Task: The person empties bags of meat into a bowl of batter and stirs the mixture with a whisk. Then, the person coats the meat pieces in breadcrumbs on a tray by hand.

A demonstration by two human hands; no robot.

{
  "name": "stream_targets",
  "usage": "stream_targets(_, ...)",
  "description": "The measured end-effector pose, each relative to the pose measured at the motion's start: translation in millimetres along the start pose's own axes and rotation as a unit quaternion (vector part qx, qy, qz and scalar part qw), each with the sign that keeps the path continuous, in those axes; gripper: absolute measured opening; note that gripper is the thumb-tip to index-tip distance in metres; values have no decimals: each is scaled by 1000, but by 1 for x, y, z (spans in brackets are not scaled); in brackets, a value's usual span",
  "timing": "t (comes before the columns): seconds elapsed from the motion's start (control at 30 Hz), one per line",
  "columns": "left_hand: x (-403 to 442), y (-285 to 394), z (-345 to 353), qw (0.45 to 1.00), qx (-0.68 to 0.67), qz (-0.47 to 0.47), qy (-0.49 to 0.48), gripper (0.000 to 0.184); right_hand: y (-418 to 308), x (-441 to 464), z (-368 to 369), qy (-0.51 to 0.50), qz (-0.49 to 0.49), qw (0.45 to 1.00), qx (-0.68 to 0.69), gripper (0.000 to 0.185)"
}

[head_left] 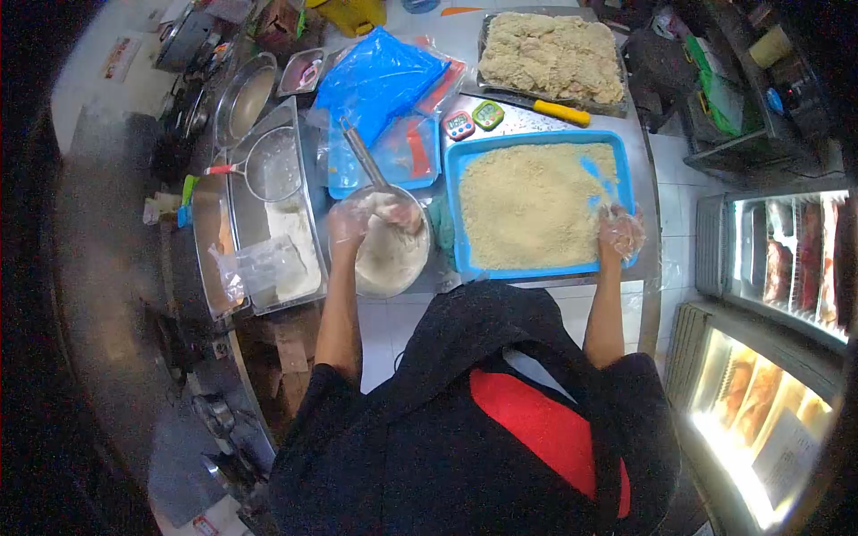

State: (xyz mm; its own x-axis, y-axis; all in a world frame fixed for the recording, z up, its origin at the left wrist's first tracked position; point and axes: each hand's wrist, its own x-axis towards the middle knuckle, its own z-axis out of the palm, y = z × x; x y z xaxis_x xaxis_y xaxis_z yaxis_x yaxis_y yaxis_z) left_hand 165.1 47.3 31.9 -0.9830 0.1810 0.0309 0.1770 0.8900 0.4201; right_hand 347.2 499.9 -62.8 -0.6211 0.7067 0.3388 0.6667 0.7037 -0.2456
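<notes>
My left hand [349, 223], in a clear plastic glove, is at the left side of a round bowl [390, 271] of whitish batter or flour. A pinkish, white-smeared shape [399, 214] shows in the bowl beside it; I cannot tell whether it is food or part of the hand. A metal-handled utensil [363, 154] leans in the bowl. My right hand [620, 232], gloved too, is closed over the right rim of a blue tray [527, 138]. Pale crumbs [527, 205] cover most of the tray, with blue bottom showing near that hand.
A tray of crumb-coated pieces [551, 58] stands at the back, with a yellow-handled tool [561, 112] and two timers [487, 114] before it. Blue plastic [380, 76] lies behind the bowl. Left are a sieve [273, 165] and metal pans [308, 223]. Lit display cases [769, 384] stand right.
</notes>
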Motion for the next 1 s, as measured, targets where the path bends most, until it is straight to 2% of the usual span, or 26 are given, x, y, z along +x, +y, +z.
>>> stream_targets(0.1, -1, 4, -4, 998, -40, -35, 19, 28, 7, -4, -1, 7, -14, 1000, 4, 30)
stream_targets(0.13, -1, -6, 0, 994, -56, -92, 34, 29, 7, -4, -4, -5, -14, 1000, 17, 30)
stream_targets(0.23, 0, -41, 9, 990, 46, 77, 106, 24, 28, -11, 25, 13, -5, 994, 106, 30)
stream_targets(0.27, -3, -33, 4, 995, -9, 27, 96, 23, 44, -11, 39, 29, 2, 989, 143, 30)
stream_targets(0.33, -7, -2, -19, 987, -121, -71, 75, 21, 68, -2, 51, -11, 6, 993, 117, 31)
stream_targets(0.43, -7, 3, -30, 979, -103, -173, 25, 16, 94, 17, 57, -69, 3, 995, 76, 31)
stream_targets(0.53, -11, -30, -9, 993, -35, 17, 111, 15, 88, 25, 43, -110, -4, 990, 92, 30)
stream_targets(0.57, -10, -34, -6, 991, -59, 26, 118, 15, 83, 27, 33, -117, -3, 988, 105, 30)
stream_targets(0.63, -10, -28, -11, 984, -106, 41, 136, 15, 84, 20, 37, -110, 74, 974, 181, 26)
stream_targets(0.7, -13, -10, -26, 980, -111, 43, 157, 15, 81, 15, 48, -106, 45, 981, 155, 22)
stream_targets(0.73, -15, 3, -36, 979, -115, 45, 164, 15, 84, 12, 52, -104, -18, 991, 85, 20)
stream_targets(0.77, -15, 15, -44, 979, -141, 9, 145, 14, 89, 8, 54, -99, -80, 992, 11, 19)
stream_targets(0.83, -10, 49, -59, 972, -200, -61, 104, 13, 106, -3, 63, 18, -233, 966, -109, 20)
stream_targets(0.87, -11, 77, -71, 956, -279, -41, 83, 13, 110, -3, 62, 19, -229, 968, -102, 22)
stream_targets(0.9, -7, 98, -80, 970, -181, 96, 134, 11, 115, -3, 61, 21, -224, 970, -95, 23)
stream_targets(0.93, 0, 115, -88, 953, -75, 228, 184, 9, 111, 0, 61, -31, -136, 990, -17, 24)
stream_targets(0.97, 4, 126, -86, 907, 34, 351, 231, 7, 104, -1, 61, -83, -47, 994, 62, 26)
stream_targets(1.0, 6, 136, -76, 925, -85, 321, 187, 8, 81, 0, 30, -134, -10, 987, 91, 29)
